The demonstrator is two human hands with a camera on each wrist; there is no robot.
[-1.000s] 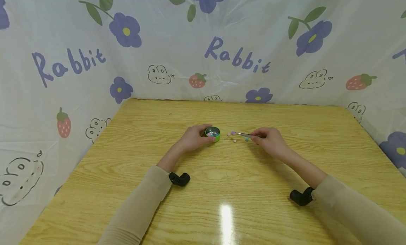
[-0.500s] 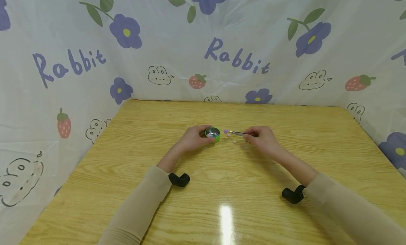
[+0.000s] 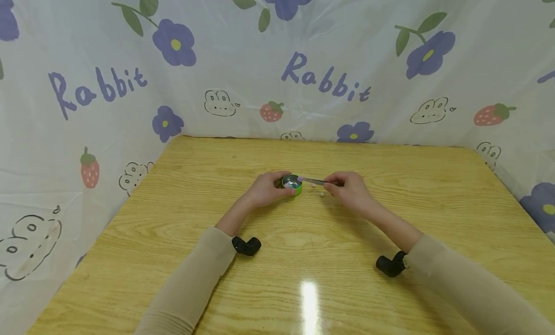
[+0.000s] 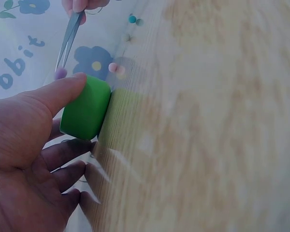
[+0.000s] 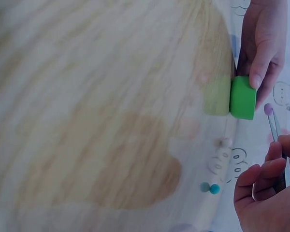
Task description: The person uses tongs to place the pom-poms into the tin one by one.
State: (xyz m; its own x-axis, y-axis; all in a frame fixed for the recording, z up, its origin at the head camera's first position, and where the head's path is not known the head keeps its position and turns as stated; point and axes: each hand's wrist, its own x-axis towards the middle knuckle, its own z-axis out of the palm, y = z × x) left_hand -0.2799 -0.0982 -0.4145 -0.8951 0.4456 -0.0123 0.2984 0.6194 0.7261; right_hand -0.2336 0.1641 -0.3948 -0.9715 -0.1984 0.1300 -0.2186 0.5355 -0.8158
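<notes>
A small round green tin [image 3: 297, 191] with a shiny metal inside stands on the table. My left hand [image 3: 265, 189] grips its side between thumb and fingers; a few small coloured bits show inside. My right hand [image 3: 350, 193] pinches metal tweezers [image 3: 314, 181], whose tips hold a purple bead [image 3: 300, 179] over the tin's right rim. In the left wrist view the purple bead [image 4: 61, 73] appears just past my left thumb. The right wrist view shows the tweezers [image 5: 274, 126] pointing at the tin [image 5: 243, 98], the bead above its open side.
On the wooden table [image 3: 277, 258], right of the tin, lie a pale pink bead [image 4: 113, 67], a whitish bead [image 3: 322, 194] and a teal bead [image 5: 214, 189]. A printed cloth [image 3: 243, 65] hangs behind the table's far edge.
My right hand has moved left with the tweezers, carrying the purple bead from above the loose beads to the tin's rim. My left hand and the tin have stayed put.
</notes>
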